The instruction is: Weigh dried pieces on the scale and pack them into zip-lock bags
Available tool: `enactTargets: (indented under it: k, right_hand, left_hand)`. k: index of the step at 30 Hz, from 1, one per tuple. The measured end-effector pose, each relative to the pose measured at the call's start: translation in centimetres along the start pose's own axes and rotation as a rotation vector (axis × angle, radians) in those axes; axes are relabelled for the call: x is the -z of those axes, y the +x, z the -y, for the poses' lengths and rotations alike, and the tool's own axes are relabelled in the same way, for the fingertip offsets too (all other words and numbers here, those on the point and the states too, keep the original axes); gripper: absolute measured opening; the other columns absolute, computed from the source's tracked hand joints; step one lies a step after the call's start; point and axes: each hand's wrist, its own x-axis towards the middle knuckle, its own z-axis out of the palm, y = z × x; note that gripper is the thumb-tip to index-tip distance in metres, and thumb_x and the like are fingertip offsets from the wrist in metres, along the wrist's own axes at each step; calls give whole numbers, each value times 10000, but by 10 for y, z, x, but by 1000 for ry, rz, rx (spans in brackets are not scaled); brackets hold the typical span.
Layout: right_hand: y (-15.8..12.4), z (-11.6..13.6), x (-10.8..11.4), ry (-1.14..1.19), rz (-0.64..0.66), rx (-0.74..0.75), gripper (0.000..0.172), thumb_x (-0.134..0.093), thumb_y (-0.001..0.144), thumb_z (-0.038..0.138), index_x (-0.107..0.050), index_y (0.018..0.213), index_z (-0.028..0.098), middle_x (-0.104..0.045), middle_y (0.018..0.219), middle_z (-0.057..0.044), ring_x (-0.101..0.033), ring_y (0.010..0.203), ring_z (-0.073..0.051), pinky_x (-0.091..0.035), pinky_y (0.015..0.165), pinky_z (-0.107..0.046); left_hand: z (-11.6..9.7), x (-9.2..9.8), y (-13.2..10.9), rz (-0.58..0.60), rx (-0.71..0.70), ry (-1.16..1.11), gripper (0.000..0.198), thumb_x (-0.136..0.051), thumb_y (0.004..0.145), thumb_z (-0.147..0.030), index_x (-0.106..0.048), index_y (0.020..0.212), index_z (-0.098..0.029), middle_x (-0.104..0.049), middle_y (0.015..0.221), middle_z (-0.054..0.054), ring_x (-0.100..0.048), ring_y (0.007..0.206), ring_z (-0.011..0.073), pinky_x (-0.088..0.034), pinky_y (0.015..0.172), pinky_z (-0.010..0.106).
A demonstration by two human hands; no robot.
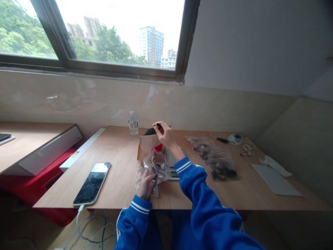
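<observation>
My left hand (146, 184) grips a clear zip bag (155, 166) with small dark pieces in it, near the table's front edge. My right hand (164, 133) reaches forward over the open top of a brown paper bag (146, 144) and pinches a small dark piece (158, 125) between its fingertips. A small scale (173, 163) lies on the table behind the zip bag, partly hidden by my right forearm. Both arms wear blue sleeves with white cuff stripes.
Several filled zip bags (217, 159) lie in a row to the right. A phone (92, 183) on a cable lies at the front left. A water bottle (133, 123), a green screwdriver (218, 139), a tape roll (235, 138) and a grey sheet (275, 180) sit on the wooden table (117, 152).
</observation>
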Motion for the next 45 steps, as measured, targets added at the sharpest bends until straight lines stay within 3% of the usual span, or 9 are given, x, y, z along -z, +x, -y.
enactTargets:
  k: [4,9,14,17,20,25,30,37,45]
  right_hand:
    - [-4,4,6,-64,132,85,265,-393,947,250,-580,1120,177,-625,1180,-100,-535,1143,-180,-391,1010,-318]
    - [-15,16,16,-284,246,175,413,-404,941,227,-449,1351,206,-397,1471,-75,-275,1390,-203,-128,1160,-426]
    - [-49,32,35,-130,115,30,354,-376,905,147,-575,1196,174,-589,1253,-99,-523,1172,-195,-377,1020,-346]
    - [-70,28,40,-76,428,-206,323,-383,863,93,-679,965,173,-706,956,-60,-644,878,-174,-482,804,-276]
    - [-83,17,33,-115,720,-308,320,-440,800,52,-706,944,156,-723,962,-74,-658,843,-187,-483,761,-262]
    - [-89,2,12,19,825,-172,458,-547,778,77,-599,1223,172,-652,1182,-91,-620,1006,-211,-473,868,-290]
    - [-92,-2,3,-33,980,-167,435,-602,770,97,-611,1202,149,-620,1241,-133,-593,1081,-260,-453,922,-341]
    - [-97,-11,9,3,964,-195,321,-604,748,47,-671,1057,105,-688,1092,-124,-636,954,-220,-471,846,-283]
    - [-112,-9,10,-52,887,-260,240,-529,813,100,-670,1006,123,-694,1029,-101,-620,833,-195,-456,742,-263]
  left_hand:
    - [0,1,0,10,-10,27,405,-638,662,-165,-610,1056,-255,-687,1029,50,-616,1018,298,-504,876,476]
    - [-1,1,-1,18,-14,36,419,-631,668,-174,-602,1075,-268,-681,1057,40,-620,1017,273,-503,884,450]
    - [-1,-1,-3,7,-17,15,417,-630,681,-183,-587,1090,-253,-679,1049,36,-624,1015,251,-512,876,414]
    - [-1,-3,-3,1,-3,-15,460,-637,696,-200,-554,1146,-242,-675,1067,45,-628,1013,250,-521,863,415]
    - [-3,-7,-4,25,-10,-27,469,-618,759,-294,-523,1215,-240,-665,1116,65,-618,1045,261,-515,871,432]
    - [-6,-12,-4,23,-17,-16,532,-476,841,-546,-555,1233,-195,-630,1205,120,-565,1145,312,-493,902,466]
    - [-5,-13,-3,16,-9,8,549,-536,832,-507,-497,1308,-237,-586,1284,108,-553,1164,318,-508,888,474]
    - [-7,-16,-3,0,-9,-8,633,-516,855,-514,-370,1416,-259,-556,1337,101,-581,1135,262,-521,883,394]
    - [-5,-11,2,44,83,22,615,-484,844,-583,-493,1335,-214,-651,1204,107,-654,1000,230,-561,757,313]
